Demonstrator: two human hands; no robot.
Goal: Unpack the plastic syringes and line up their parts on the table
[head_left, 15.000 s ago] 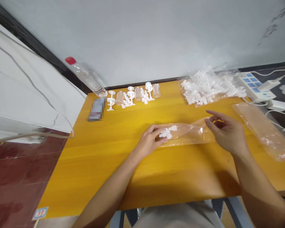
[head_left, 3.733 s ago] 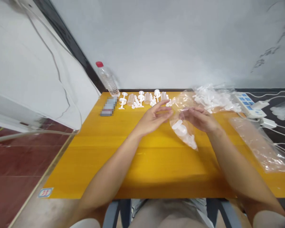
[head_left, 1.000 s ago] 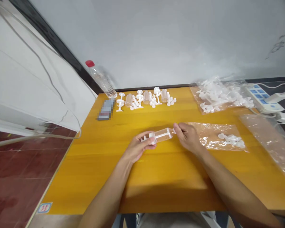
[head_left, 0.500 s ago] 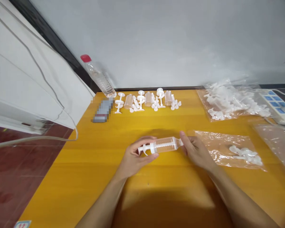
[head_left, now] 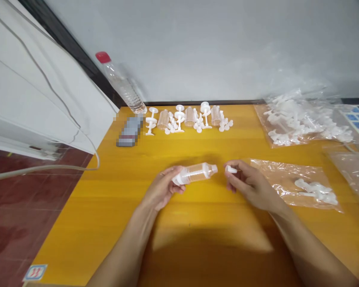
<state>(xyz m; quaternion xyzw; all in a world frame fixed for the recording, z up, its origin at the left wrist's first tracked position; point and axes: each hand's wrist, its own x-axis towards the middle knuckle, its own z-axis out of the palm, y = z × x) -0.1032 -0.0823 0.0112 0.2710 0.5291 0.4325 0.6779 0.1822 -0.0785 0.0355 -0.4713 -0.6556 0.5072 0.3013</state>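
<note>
A clear plastic icing syringe (head_left: 194, 173) with a white cap end lies across my left hand (head_left: 164, 185), whose fingers are wrapped round its plunger end. Its narrow clear tip points right, toward my other hand. Between the thumb and fingers of my right hand (head_left: 247, 181) is a small white nozzle (head_left: 231, 170), a short gap away from the syringe tip. The plunger handle is mostly hidden by my left hand.
Along the back of the yellow table (head_left: 107, 223) stand clear barrels (head_left: 190, 116), white plungers (head_left: 206, 115) and small white parts (head_left: 225, 124). A water bottle (head_left: 122, 89) and blurred phone (head_left: 130, 130) sit left. Plastic bags (head_left: 308, 123) of white parts and a power strip (head_left: 357, 121) are right.
My right hand has moved off the syringe tip and now shows a white nozzle in its fingers. My left hand has shifted slightly left, its grip closer round the plunger end.
</note>
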